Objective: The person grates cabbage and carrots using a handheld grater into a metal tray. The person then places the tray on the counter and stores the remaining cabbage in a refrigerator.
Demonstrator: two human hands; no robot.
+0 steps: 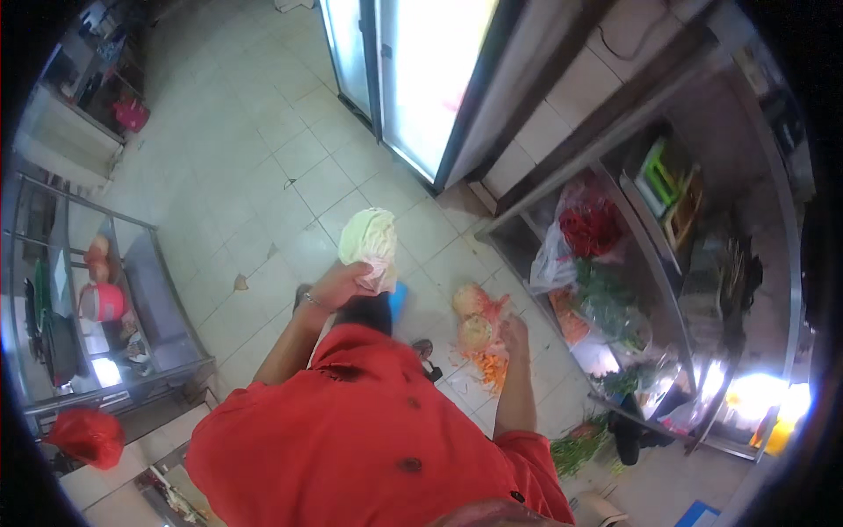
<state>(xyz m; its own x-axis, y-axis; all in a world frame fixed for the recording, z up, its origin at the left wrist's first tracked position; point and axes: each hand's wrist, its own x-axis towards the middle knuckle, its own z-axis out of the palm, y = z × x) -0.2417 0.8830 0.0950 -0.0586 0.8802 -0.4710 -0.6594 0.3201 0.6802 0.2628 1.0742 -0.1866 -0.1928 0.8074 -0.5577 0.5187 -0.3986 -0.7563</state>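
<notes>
A pale green cabbage (369,237) is gripped in my left hand (342,285), held up in front of my body over the tiled floor. The hand's fingers wrap round its whitish lower side. My right hand (515,334) is reached down to the right, beside some pinkish-orange bundles (474,316) that look like bags or produce on the floor. Its fingers are blurred, so whether it grips one of the bundles does not show. Bright orange scraps (492,369) lie just below these bundles.
On the right, a metal shelf rack (632,299) holds bagged red produce (590,228) and leafy greens (606,303). More greens (580,448) lie on the floor. A bright glass-door fridge (430,88) stands ahead. At left is a metal rack (176,290) with a pink container (103,301).
</notes>
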